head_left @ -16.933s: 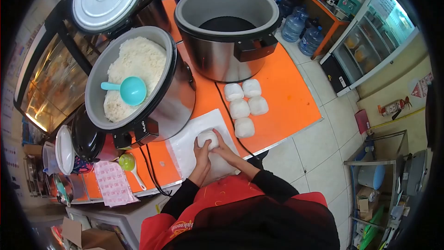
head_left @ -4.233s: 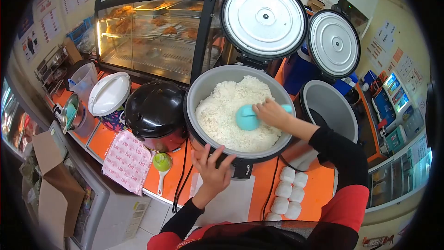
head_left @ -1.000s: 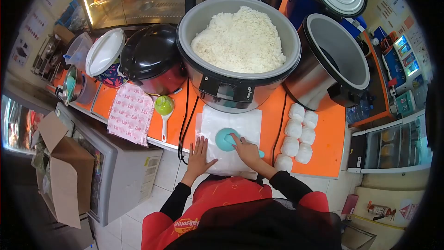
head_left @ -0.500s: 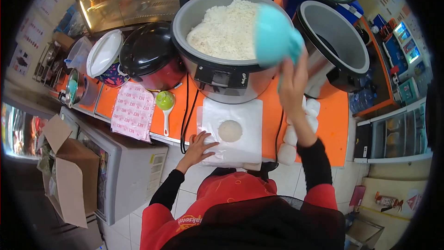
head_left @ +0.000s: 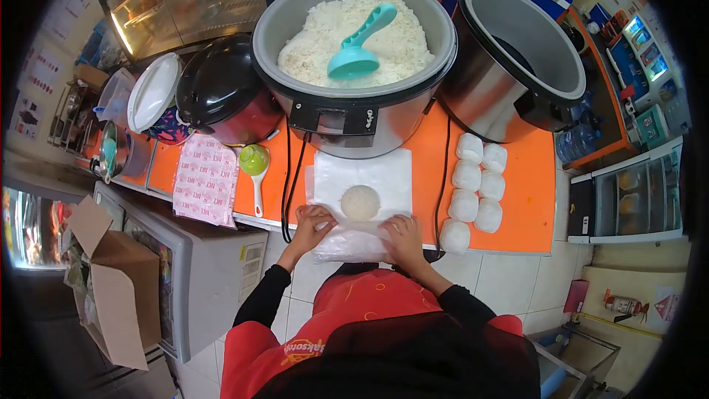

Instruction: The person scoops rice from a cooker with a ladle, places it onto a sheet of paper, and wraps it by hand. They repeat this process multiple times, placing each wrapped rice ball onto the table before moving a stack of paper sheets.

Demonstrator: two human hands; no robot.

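Observation:
A round mound of rice (head_left: 360, 203) lies on white wrapping paper (head_left: 395, 170) at the front of the orange table. My left hand (head_left: 312, 227) pinches the near left side of the top sheet, and my right hand (head_left: 403, 239) pinches its near right side. Between them the sheet's near edge is lifted and bent toward the rice. The turquoise scoop (head_left: 354, 60) rests cup down on the rice in the large cooker (head_left: 354, 122), its handle pointing up and right. Several white wrapped rice packets (head_left: 464, 205) sit in two rows to the right.
A second open cooker (head_left: 495, 66) stands at the back right. Left of the paper are black cables (head_left: 289, 185), a green-and-white spoon (head_left: 255, 170), pink printed papers (head_left: 205, 181) and a dark lidded cooker (head_left: 229, 92). An open cardboard box (head_left: 122, 288) is at lower left.
My right hand has let go of the scoop, now on the rice in the cooker, and come down to the paper. Both hands now lift the sheet's near edge.

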